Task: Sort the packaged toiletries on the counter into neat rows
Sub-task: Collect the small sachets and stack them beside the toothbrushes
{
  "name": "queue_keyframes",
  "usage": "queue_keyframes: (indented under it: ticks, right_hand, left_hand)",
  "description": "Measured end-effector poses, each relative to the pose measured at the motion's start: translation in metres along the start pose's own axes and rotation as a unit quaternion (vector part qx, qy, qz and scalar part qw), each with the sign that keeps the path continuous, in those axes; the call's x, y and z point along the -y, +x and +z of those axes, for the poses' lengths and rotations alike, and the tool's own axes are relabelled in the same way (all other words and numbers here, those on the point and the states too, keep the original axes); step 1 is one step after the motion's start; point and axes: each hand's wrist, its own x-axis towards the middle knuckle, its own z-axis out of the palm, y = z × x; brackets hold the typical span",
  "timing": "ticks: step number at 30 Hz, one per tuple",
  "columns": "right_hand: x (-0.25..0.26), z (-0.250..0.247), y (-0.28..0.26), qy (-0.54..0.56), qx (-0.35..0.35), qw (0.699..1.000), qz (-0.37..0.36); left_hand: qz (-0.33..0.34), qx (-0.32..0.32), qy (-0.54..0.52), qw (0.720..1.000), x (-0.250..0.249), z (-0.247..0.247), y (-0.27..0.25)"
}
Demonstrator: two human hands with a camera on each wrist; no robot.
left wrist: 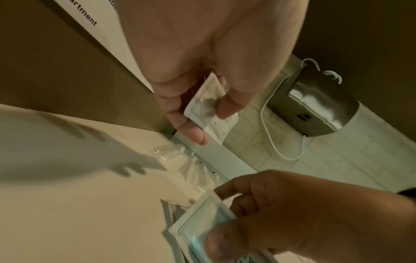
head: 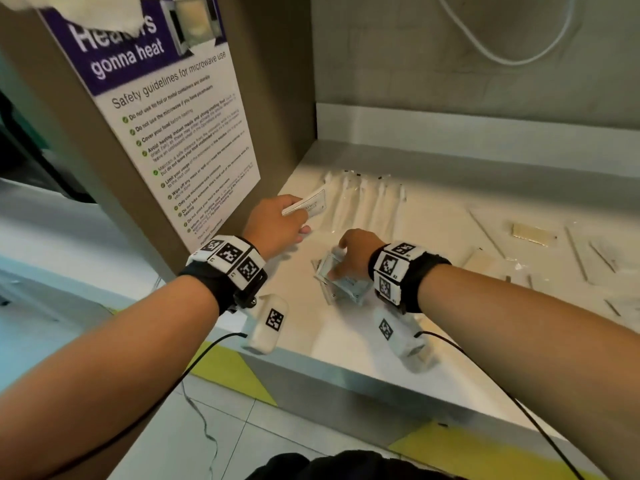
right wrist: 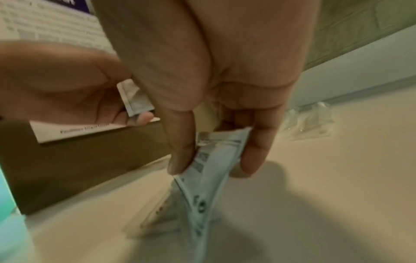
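Fingers [left wrist: 191,131] of left hand [head: 273,223] around one sachet [head: 306,206], thumb opposite.

Pale cream tabletop [head: 450,306] with a low white upstand along the back, lit warmly from above. Grey-beige tiled wall [head: 450,64] behind, crossed by a looping white cable [head: 498,57]. Brown cabinet side panel [head: 277,81] at left, carrying a purple-and-white microwave safety poster [head: 180,133]. Light floor tiles [head: 242,438] below, yellow-green patches among them.
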Motion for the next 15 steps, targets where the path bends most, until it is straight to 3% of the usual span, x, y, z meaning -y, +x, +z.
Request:
queue_keyframes:
  ticks: [6,10,15]
  right_hand:
    - [0.011,0.016,-0.001,-0.11,0.006,0.994,0.014]
    - [0.014,0.016,-0.017,-0.038,0.028,0.998,-0.051]
    - [-0.018,-0.022,-0.043,0.074,-0.034,0.993,-0.083]
  left_hand:
    - [0.02,0.045,0.004,0.999,0.016,-0.005,0.009]
    - [0.085,0.054,0.077,0.992,0.028,-0.005,0.017]
    - [0.088,0.109,0.001,0.99,0.014,0.022,0.017]
